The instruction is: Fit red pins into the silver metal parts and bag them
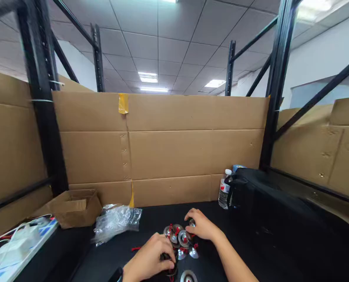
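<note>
Several small silver finger cymbals (184, 238) with red cords lie heaped on the black tabletop. One cymbal (188, 276) sits apart at the near edge of the view. My left hand (157, 254) is at the heap's near left, its fingers curled around a dark cymbal (171, 269) that they partly cover. At the far right of the heap is my right hand (202, 225), its thumb and fingers closed around a shiny cymbal (192, 222), mostly hidden. A red cord (135, 248) sticks out left of the heap, behind my left hand.
Left of the heap lie a clear plastic bag (117, 223) and an open cardboard box (76, 207). White power gear with cables (18, 246) is at far left. A water bottle (224, 190) and a black bag (265, 215) stand on the right. Cardboard walls (174, 152) enclose the back.
</note>
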`<state>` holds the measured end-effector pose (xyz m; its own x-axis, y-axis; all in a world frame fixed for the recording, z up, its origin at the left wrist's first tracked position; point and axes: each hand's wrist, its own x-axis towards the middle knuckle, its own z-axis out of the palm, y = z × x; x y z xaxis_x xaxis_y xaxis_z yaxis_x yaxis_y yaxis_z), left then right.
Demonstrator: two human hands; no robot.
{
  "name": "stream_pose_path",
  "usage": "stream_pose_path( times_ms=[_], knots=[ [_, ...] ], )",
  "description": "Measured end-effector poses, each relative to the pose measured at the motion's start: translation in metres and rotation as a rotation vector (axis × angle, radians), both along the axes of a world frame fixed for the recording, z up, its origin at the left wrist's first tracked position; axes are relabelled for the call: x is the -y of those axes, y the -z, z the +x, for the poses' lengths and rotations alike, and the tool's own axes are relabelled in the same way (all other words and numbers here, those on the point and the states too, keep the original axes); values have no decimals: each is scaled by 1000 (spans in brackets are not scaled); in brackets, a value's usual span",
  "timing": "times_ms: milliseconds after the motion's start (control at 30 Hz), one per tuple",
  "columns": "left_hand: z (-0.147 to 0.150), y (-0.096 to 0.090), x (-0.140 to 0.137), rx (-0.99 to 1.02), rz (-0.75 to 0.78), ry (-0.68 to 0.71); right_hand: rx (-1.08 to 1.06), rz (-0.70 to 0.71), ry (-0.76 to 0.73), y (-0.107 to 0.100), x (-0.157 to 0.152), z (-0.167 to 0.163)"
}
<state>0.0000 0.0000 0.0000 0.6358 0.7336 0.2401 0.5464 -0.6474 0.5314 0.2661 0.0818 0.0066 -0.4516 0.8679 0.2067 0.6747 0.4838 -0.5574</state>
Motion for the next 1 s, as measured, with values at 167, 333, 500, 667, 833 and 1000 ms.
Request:
stream_pose_path(
  times_ms=[167,333,500,667,833,1000],
  knots=[
    [0,2,-1,-19,17,-27,-19,20,-4,-5,1,-2],
    [-1,2,1,-8,4,-96,-24,20,-1,-9,3,-5],
    [1,-1,0,4,100,-125,-63,57,-10,-14,4,-8],
    [-1,-2,-9,183,247,-321,-300,92,-128,-22,16,-28],
    [-5,3,-20,572,115,-444,-495,-45,-284,-24,36,-61],
    [-3,7,-26,805,-46,-487,-404,108,-204,-11,39,-78]
  ],
)
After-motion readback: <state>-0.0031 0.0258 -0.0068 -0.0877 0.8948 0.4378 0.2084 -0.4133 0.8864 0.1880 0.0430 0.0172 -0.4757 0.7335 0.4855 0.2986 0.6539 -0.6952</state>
